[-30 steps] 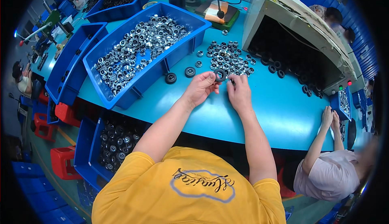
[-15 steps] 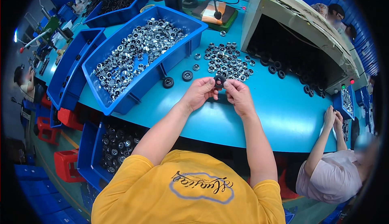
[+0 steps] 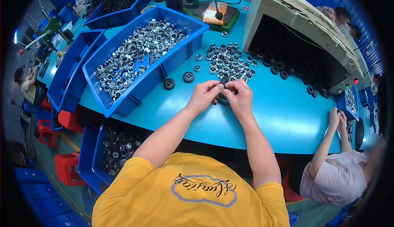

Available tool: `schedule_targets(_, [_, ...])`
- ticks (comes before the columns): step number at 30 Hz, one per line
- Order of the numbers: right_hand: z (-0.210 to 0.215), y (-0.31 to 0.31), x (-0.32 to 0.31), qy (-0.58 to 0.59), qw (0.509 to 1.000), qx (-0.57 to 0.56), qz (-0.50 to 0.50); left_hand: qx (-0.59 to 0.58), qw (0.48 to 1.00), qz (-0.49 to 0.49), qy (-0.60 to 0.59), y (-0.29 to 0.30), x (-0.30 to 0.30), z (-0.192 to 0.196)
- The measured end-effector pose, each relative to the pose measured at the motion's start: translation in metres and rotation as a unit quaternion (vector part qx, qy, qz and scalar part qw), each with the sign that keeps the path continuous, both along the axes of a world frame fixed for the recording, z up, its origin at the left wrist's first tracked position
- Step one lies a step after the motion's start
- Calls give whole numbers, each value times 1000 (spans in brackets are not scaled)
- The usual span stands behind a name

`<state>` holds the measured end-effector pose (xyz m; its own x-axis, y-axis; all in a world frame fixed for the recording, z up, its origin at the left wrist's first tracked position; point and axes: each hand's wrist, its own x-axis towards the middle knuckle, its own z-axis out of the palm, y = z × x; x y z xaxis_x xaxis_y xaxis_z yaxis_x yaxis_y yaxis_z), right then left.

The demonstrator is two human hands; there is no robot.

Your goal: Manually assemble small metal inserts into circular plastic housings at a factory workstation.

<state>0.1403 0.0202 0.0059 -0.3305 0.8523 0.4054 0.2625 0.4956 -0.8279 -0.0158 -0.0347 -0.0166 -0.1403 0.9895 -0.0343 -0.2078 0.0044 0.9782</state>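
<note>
Mid-assembly: left hand (image 3: pixel 204 96) and right hand (image 3: pixel 240 98) pinched together on a small black part (image 3: pixel 223 81) over the desk (image 3: pixel 283 120), just before the pile (image 3: pixel 227 61); likely calling next for a steady press.

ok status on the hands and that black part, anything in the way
Left hand and right hand together, both pinching a small black round part. Held just above the teal table. Pile of loose silver parts just beyond; nothing blocking.
</note>
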Motion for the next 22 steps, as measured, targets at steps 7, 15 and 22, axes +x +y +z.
schedule_targets(7, [9, -5, -1, -9, 999, 43, 5, -28, 990, -42, -129, 3, -10, -9])
schedule_targets(15, [7, 15, 16, 217, 938, -263, 62, -23, 958, -76, -276, 0, -18, -3])
schedule_targets(22, [0, 21, 16, 260, 905, -327, 78, -17, 954, -94, -284, 0, -18, -1])
